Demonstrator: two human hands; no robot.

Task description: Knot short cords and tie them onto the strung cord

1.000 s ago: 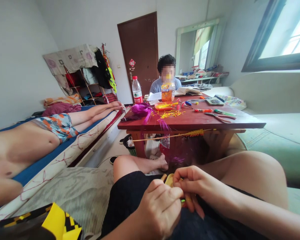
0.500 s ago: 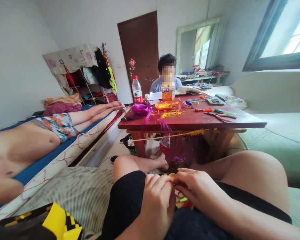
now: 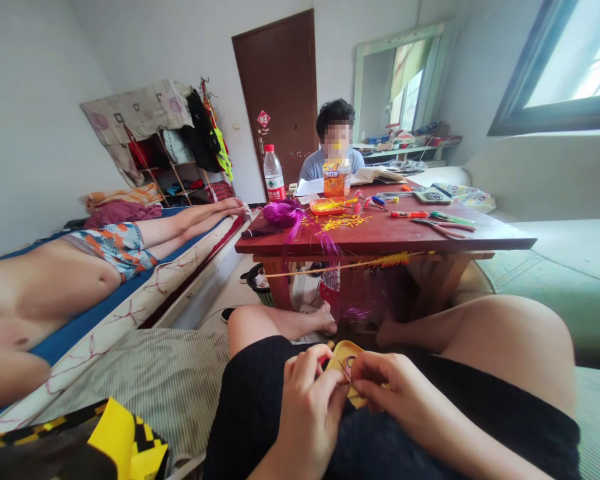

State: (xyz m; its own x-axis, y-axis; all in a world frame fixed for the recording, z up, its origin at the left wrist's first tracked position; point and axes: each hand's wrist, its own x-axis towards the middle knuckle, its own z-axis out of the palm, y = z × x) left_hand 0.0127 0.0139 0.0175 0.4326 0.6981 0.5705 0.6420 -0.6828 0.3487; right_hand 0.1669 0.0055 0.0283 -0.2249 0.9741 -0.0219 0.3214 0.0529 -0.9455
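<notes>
Over my lap, my left hand and my right hand meet fingertip to fingertip, both closed in a pinch. Between them runs a thin dark strand, like a wire or needle; its exact kind is too small to tell. Just behind the fingertips sits a shallow yellow tray on my lap, with small items in it partly hidden by my hands.
Ahead stands a red table with purple fibre strands, yellow pieces, pliers, and bottles. A person sits behind it. Another person lies on the bed at left. A yellow-black bag is lower left.
My hands have shifted slightly apart and their fingers have rearranged, so the yellow tray and the thin strand now show. The view has tilted a little; the table things have not moved.
</notes>
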